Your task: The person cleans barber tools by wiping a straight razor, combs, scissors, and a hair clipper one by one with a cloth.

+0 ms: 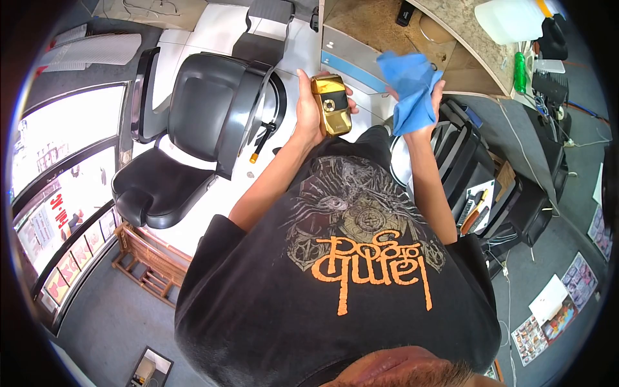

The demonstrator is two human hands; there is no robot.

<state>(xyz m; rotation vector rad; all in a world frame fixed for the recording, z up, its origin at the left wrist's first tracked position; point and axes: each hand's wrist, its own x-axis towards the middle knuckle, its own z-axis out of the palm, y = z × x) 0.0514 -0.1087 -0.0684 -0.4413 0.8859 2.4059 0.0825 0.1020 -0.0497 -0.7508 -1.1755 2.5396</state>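
Note:
In my left hand (311, 116) lies a shiny gold and black electric shaver (333, 106), with a round button on its front facing up. My fingers wrap around its sides. A crumpled blue cloth (412, 90) is held in my right hand (436, 103), draping over the palm and hiding most of the fingers. The cloth and the shaver are apart, both held out in front of my black printed shirt (374, 219).
A black barber chair (209, 109) stands to the left beside a glass front (68, 193). Ahead is a counter with an open drawer (380, 29), a whitish jug (506, 20) and a green-handled tool (520, 72). More black chairs (451, 142) and cables are on the right.

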